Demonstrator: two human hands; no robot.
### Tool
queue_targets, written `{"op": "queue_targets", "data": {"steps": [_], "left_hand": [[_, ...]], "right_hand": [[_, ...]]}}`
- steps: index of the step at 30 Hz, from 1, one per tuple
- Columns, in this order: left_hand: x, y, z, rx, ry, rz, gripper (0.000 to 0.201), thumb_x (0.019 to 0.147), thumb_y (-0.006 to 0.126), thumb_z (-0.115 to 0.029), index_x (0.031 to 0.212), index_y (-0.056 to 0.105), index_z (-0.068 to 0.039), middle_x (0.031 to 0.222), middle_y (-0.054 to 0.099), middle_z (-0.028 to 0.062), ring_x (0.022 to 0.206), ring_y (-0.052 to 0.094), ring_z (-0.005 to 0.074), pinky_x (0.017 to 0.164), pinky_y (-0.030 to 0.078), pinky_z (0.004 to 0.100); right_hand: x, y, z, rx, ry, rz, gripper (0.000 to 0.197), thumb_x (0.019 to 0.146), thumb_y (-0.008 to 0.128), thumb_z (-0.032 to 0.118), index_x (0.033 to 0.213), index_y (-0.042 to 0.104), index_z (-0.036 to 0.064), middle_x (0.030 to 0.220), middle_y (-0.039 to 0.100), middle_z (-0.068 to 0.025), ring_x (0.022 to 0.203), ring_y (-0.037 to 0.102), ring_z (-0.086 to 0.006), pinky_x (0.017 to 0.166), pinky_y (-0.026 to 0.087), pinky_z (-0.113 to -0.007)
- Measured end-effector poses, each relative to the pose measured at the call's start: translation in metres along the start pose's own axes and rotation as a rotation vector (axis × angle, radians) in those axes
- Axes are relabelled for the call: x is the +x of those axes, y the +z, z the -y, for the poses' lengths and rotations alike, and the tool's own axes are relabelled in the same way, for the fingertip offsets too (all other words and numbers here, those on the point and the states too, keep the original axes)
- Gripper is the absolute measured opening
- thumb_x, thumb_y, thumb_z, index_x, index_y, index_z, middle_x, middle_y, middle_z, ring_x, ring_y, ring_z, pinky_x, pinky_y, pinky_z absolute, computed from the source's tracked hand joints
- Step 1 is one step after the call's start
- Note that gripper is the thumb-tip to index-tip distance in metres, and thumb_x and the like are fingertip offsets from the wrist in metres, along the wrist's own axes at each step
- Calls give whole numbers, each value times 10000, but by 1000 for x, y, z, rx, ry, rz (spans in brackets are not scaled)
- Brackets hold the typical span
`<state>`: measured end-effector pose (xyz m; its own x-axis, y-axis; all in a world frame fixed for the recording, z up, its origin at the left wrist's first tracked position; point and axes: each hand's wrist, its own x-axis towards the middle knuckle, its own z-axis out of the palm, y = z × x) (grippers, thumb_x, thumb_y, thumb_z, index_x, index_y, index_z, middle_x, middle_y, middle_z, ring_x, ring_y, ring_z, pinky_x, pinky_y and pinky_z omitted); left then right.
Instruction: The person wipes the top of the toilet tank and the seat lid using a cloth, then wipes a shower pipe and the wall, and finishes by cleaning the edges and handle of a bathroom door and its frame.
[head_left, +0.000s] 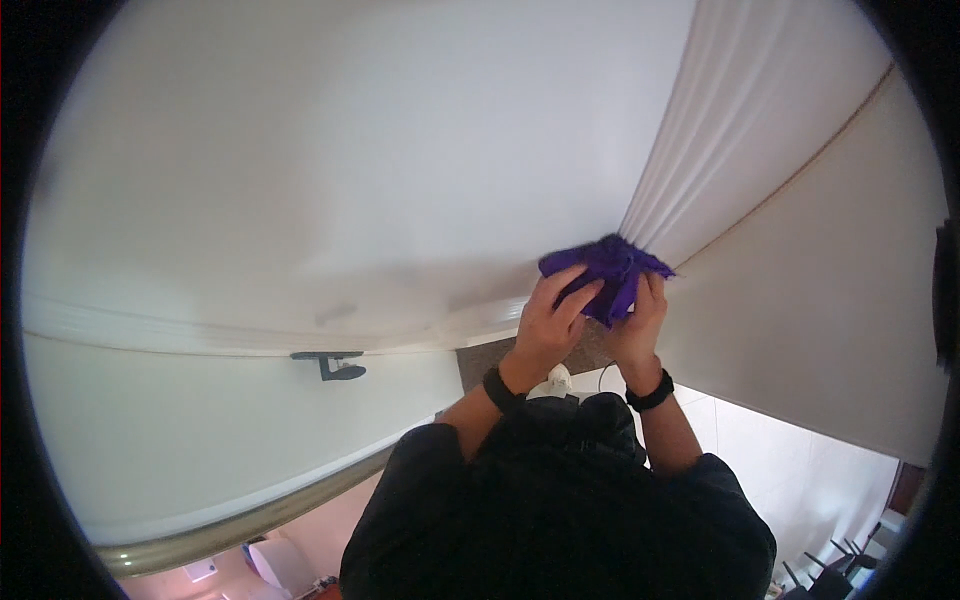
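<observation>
A crumpled purple cloth (607, 272) is pressed against the white ribbed trim (690, 150) that runs up the wall. My left hand (552, 320) closes on the cloth's near left side, with the fingers bent over its folds. At the cloth's right edge, my right hand (640, 325) grips it too, its fingertips partly hidden by the fabric. Both wrists wear black bands. What lies under the cloth is hidden.
To the left is a pale door (240, 400) with a dark lever handle (332, 364). A plain wall (840, 270) stands on the right, past a thin brown line. Brown mat (490, 362) and light floor tiles (740, 430) show below; dark chair legs (835, 575) are at lower right.
</observation>
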<state>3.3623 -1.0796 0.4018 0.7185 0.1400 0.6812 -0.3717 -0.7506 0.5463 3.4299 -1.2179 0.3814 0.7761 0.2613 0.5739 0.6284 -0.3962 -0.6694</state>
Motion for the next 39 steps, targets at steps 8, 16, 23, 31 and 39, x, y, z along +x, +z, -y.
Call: {"op": "queue_targets", "data": {"steps": [8,16,23,31,39], "left_hand": [[89,3,-67,-119,262,-245,482,665,683,64,1123,684,-86,1227,580,157,1082,590,347,891,511,431],[85,58,-88,-158,224,118,435,780,622,-2,1209,607,-73,1268,526,145,1110,563,342,891,521,401],[36,81,-52,-85,38,356,434,811,587,-24,1244,576,-49,1286,496,154,1134,532,368,907,524,411],[46,14,-54,-145,254,124,521,716,702,27,1219,651,-101,1270,554,164,1127,565,362,936,501,428],[70,14,-31,-168,235,-224,589,639,748,32,1196,613,-100,1196,560,151,1058,572,354,850,513,432]], "right_hand": [[83,-63,41,66,-280,-462,405,684,754,85,1062,631,6,1000,582,-151,939,580,-345,824,479,-419],[48,-65,-44,496,178,-624,243,1006,461,196,1189,500,39,1092,535,-58,1019,534,-182,903,449,-338],[-5,-22,-77,1049,491,-456,309,1018,436,227,1252,497,34,1186,554,-66,1074,550,-198,941,448,-336],[2,-8,-69,935,348,-256,416,971,534,241,1325,453,39,1225,570,-80,1094,573,-197,965,473,-362],[60,-10,-8,686,7,-474,393,1009,387,306,1255,492,19,1210,551,-94,1110,550,-228,994,429,-369]]}}
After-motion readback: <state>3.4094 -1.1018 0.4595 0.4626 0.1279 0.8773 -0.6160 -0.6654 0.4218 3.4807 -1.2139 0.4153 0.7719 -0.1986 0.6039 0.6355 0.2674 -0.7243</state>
